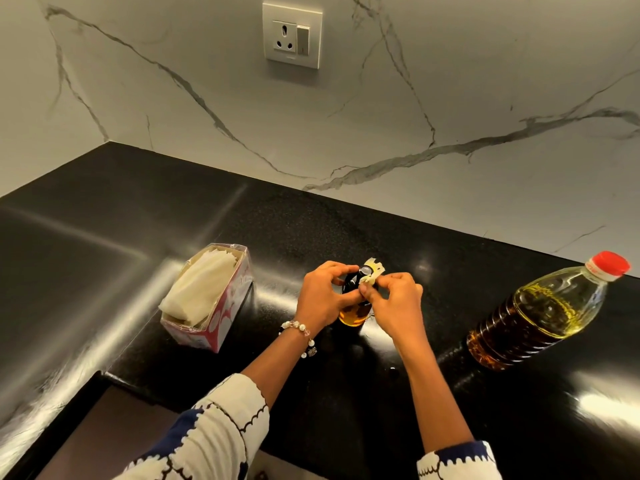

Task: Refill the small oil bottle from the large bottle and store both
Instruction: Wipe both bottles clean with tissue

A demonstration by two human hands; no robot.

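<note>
Head view: small oil bottle (355, 306) stood upright on the black counter (138, 237), near the front edge, between a tissue box (207, 296) and the large bottle (540, 313), well apart from both; large bottle upright at right, red cap (611, 265) on, roughly half full. Risks, judged from this: small bottle tipped or spun by uneven pull from two sides, oil slicked onto the dark glass and a slipping grasp; scrap of pale paper or tissue (372, 271) at the neck possibly torn and left on the mouth. Left hand (320, 303) curled round the small bottle's upper body, steadying it. Right hand (391, 306) fingers bent, thumb and forefinger pinching the pale scrap beside the bottle's top; cap on or off not clear.
</note>
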